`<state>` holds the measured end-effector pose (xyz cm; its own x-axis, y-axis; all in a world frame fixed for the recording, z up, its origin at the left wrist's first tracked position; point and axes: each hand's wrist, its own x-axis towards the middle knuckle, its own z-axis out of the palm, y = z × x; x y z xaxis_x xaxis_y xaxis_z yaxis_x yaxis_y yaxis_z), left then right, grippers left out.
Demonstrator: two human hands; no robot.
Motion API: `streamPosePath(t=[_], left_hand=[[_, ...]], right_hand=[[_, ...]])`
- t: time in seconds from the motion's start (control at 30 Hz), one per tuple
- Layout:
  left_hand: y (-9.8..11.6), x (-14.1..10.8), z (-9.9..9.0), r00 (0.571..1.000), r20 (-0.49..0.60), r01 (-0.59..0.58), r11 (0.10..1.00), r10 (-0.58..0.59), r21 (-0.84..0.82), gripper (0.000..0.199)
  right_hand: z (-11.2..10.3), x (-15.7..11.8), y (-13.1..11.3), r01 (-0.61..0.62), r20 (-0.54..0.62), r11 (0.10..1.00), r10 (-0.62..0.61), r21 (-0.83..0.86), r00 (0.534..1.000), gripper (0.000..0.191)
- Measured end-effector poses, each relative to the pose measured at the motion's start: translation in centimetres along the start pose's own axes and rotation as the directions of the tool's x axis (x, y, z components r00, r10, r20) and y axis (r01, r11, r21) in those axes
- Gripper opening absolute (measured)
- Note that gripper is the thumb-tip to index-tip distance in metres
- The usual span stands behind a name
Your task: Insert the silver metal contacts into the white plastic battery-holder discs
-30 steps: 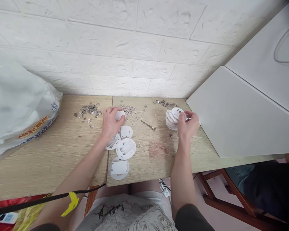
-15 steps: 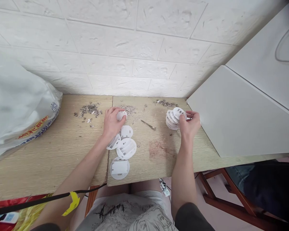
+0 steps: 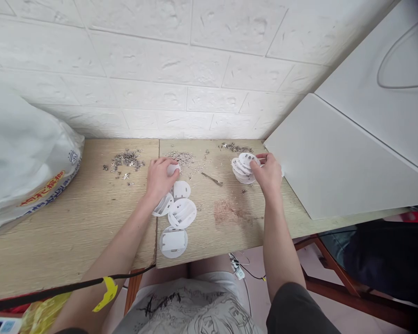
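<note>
My left hand (image 3: 159, 180) is closed, thumb and fingers around a small round white disc (image 3: 173, 169), above the left column of parts. Just below that hand lie several round white battery cases (image 3: 182, 213), one with its slots facing up and others showing a rectangular cover. On the right, my right hand (image 3: 269, 175) pinches the edge of a round white battery case (image 3: 248, 160) at the top of an overlapping pile of similar cases (image 3: 242, 175). Tweezers (image 3: 212, 179) lie on the table between my hands.
Heaps of small metal pieces (image 3: 128, 160) lie along the back of the wooden table (image 3: 125, 222), with more bits (image 3: 235, 147) near the wall. A large white bag (image 3: 31, 148) stands at left. A white panel (image 3: 344, 157) borders the right side. A dark cable (image 3: 73, 284) crosses the lower left.
The camera view has shifted slightly. My right hand stays at the pile, its fingers still on the top battery case. My left hand keeps its disc and sits slightly lower.
</note>
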<state>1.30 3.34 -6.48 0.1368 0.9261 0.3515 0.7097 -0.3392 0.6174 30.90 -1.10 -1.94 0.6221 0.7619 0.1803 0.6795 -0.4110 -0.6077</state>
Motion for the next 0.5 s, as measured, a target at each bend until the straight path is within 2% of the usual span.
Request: streamPosePath(t=[0.17,0.3,0.4,0.47,0.5], left_hand=[[0.4,-0.2,-0.1,0.990,0.141,-0.001,0.994,-0.014,0.108,0.017],[0.7,-0.3,0.0,0.993,0.119,-0.022,0.994,0.009,0.103,0.017],[2.3,-0.2,0.4,0.994,0.064,-0.083,0.996,0.085,-0.039,0.018],[4.4,0.0,0.8,0.983,0.137,-0.092,0.971,0.124,-0.219,0.023],[5.7,0.2,1.1,0.969,0.217,-0.041,0.942,0.119,-0.332,0.029]], right_hand=[[-0.6,0.4,0.4,0.004,0.000,0.999,-0.004,-0.045,1.000,0.032],[-1.3,0.6,0.6,0.017,0.022,0.998,-0.016,-0.052,1.000,0.030],[-1.6,0.6,0.7,0.039,0.042,0.998,-0.037,-0.040,0.998,0.028],[-1.6,0.7,0.8,0.053,0.054,0.998,-0.051,-0.033,0.997,0.029],[-1.5,0.7,0.8,0.056,0.060,0.998,-0.054,-0.033,0.997,0.030]])
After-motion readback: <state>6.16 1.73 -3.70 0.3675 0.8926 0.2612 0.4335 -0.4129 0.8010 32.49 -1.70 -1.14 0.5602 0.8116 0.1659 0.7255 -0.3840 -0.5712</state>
